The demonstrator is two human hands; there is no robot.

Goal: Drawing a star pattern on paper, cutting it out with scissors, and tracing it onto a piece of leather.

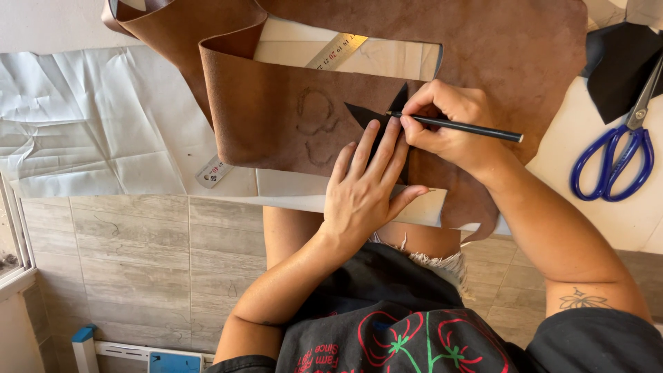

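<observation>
A black pattern piece (pixel 369 117) is pressed flat on the brown leather (pixel 290 124) by the left hand (pixel 362 190), fingers extended. A pencil (pixel 456 127) is pinched by the right hand (pixel 449 124) at its edge. Blue scissors (pixel 615 162) lie right of the leather.

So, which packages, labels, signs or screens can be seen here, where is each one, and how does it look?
No packages, signs or screens are in view.
Metal ruler: under the brown leather, with a marked scale; one end shows at the top, the other end sticks out at the lower left of the leather.
Dark shirt: bottom centre, with a red and green flower print and small red lettering.
</observation>
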